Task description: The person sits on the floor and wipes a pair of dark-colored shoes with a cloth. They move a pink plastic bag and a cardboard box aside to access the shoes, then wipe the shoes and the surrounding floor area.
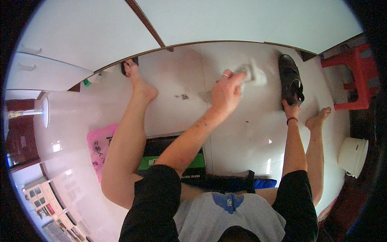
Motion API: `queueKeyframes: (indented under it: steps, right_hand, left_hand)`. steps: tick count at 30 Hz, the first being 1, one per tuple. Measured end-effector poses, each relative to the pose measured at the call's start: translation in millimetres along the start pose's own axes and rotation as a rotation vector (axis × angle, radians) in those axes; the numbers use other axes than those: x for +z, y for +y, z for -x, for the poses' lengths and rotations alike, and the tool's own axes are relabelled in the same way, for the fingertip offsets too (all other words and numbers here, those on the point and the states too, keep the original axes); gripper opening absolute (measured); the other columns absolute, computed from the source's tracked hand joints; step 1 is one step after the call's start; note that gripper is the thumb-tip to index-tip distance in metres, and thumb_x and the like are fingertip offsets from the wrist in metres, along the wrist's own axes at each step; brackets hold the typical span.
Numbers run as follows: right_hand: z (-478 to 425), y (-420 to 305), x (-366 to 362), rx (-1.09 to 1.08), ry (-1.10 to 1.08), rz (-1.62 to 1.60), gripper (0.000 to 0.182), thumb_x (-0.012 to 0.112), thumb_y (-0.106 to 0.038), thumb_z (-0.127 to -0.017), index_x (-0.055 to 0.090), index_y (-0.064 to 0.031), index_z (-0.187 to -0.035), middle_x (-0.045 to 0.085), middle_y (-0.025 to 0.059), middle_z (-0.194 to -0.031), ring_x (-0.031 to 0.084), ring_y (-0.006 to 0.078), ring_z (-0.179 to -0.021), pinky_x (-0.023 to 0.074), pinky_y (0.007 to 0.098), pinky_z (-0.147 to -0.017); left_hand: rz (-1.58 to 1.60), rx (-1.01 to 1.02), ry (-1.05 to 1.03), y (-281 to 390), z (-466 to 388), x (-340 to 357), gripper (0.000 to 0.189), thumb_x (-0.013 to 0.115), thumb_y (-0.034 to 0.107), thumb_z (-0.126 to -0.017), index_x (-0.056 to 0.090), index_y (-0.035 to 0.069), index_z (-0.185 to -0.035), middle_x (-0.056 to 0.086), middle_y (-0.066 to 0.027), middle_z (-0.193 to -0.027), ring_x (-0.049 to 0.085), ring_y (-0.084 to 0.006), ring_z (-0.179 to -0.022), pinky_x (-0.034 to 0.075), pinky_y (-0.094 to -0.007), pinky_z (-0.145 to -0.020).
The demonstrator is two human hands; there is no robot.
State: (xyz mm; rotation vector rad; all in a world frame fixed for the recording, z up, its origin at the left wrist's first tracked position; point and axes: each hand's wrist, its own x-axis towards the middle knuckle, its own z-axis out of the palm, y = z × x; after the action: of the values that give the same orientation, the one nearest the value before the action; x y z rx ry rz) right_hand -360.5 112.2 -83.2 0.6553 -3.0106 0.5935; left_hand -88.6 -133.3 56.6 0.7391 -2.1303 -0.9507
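My left hand (227, 90) reaches out over the floor, a ring on one finger. A crumpled white cloth or tissue (256, 75), blurred, is pinched in its fingertips. My right hand (292, 109) grips the near end of a black shoe (289, 71), which points away from me and has straps or loops near my fingers. The fingers on the shoe are partly hidden. Cloth and shoe are apart. Between my legs, small dark crumbs of dirt (185, 96) are scattered on the pale tiled floor (229, 145).
White cabinet fronts (211, 21) line the far side. A red plastic stool (356, 66) and a white bucket (352, 157) stand at right. Near me lie a black-and-green box (198, 161), a pink plastic bag (101, 139) and a blue item (264, 183). A black slipper (123, 69) is on my left foot.
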Motion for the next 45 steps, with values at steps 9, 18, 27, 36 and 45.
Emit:
queueKeyframes:
  steps: [9, 18, 27, 36, 45]
  right_hand:
    - [113, -84, -16, 0.498, -0.423, -1.339, 0.056, 0.04, -0.058, -0.089, 0.06, -0.006, -0.088, 0.064, 0.0084, -0.081, 0.06, 0.0186, -0.077, 0.0436, 0.0298, -0.063]
    - [158, -109, -53, 0.414, -0.754, -2.213, 0.061, 0.034, -0.053, -0.092, 0.045, -0.004, -0.126, 0.053, 0.0128, -0.122, 0.052, 0.0275, -0.109, 0.0413, 0.0407, -0.094]
    - [138, -11, -115, 0.276, -0.871, -2.076, 0.056, 0.043, -0.044, -0.09, 0.045, -0.0003, -0.126, 0.051, 0.0162, -0.125, 0.052, 0.0329, -0.107, 0.0401, 0.04, -0.097]
    - [204, -61, -43, 0.054, -0.633, -0.514, 0.036, 0.068, -0.029, -0.077, 0.066, -0.0011, -0.099, 0.065, 0.0157, -0.098, 0.062, 0.0242, -0.089, 0.0484, 0.0328, -0.079]
    - [212, -54, -32, 0.067, -0.495, -0.594, 0.029, 0.066, -0.024, -0.079, 0.066, -0.0016, -0.097, 0.068, 0.0117, -0.086, 0.063, 0.0175, -0.079, 0.0483, 0.0293, -0.072]
  left_hand:
    - [0.113, 0.008, -0.013, 56, 46, 36, 0.04, 0.06, -0.004, -0.067, 0.064, 0.017, -0.101, 0.052, -0.0095, -0.087, 0.056, -0.0281, -0.074, 0.047, -0.0365, -0.062]
    - [0.135, 0.41, -0.317, 83, 139, 52, 0.036, 0.065, 0.006, -0.07, 0.063, 0.015, -0.105, 0.053, -0.0094, -0.106, 0.056, -0.0282, -0.087, 0.047, -0.0398, -0.071]
    - [-0.102, 0.04, -0.033, -5, 61, 2, 0.035, 0.065, 0.017, -0.08, 0.057, 0.01, -0.113, 0.06, -0.0088, -0.093, 0.06, -0.0217, -0.082, 0.048, -0.0363, -0.074]
    - [-0.667, -0.562, -0.412, -164, 29, -111, 0.055, 0.076, 0.028, -0.067, 0.057, -0.001, -0.109, 0.06, -0.0169, -0.104, 0.055, -0.0286, -0.103, 0.045, -0.0378, -0.086]
    - [-0.644, -0.382, -0.339, -188, 58, -62, 0.043, 0.077, 0.022, -0.063, 0.06, 0.002, -0.098, 0.063, -0.0161, -0.097, 0.06, -0.0317, -0.091, 0.047, -0.0387, -0.081]
